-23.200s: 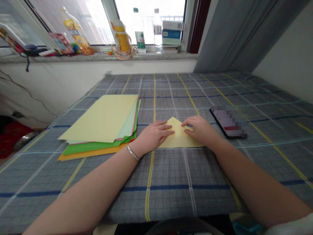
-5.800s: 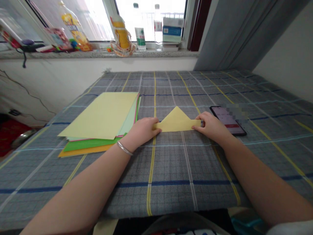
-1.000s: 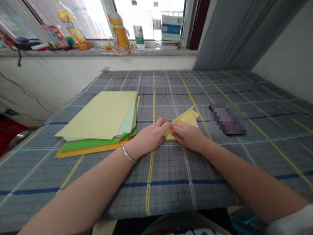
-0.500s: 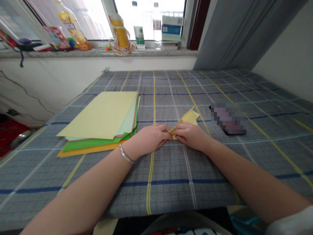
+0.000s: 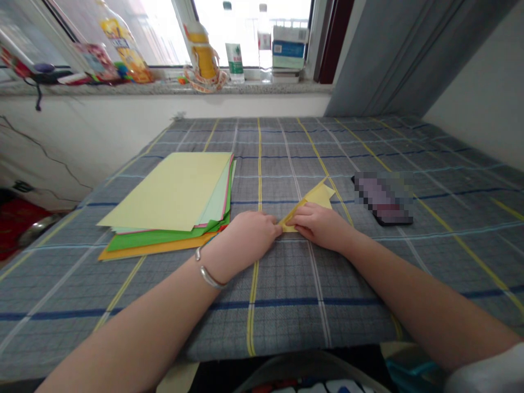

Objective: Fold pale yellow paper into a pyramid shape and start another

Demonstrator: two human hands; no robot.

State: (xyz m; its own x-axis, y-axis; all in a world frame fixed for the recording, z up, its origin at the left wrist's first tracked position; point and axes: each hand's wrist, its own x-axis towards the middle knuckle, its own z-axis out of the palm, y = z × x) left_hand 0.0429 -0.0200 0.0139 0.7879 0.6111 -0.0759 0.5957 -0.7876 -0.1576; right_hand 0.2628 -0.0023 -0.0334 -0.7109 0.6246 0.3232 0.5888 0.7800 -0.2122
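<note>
A folded piece of yellow paper (image 5: 320, 197) lies on the plaid tablecloth, its pointed end toward the upper right. My right hand (image 5: 317, 225) has its fingers bent over the paper's middle, pressing on it. At the paper's left corner, the closed fingertips of my left hand (image 5: 256, 234) pinch the edge; the thumb is mostly hidden. A silver bracelet (image 5: 209, 277) circles my left wrist. Part of the paper is covered by my right fingers.
A stack of coloured paper (image 5: 172, 191), pale yellow on top, lies left of my hands. A phone (image 5: 382, 202) with a blurred screen rests to the right. Several bottles, among them a yellow one (image 5: 203, 57), and boxes (image 5: 289, 49) stand on the windowsill (image 5: 155, 88).
My left hand has rolled over and drawn slightly back to the left, baring more of the paper's left corner. My right hand has stayed nearly still on the paper.
</note>
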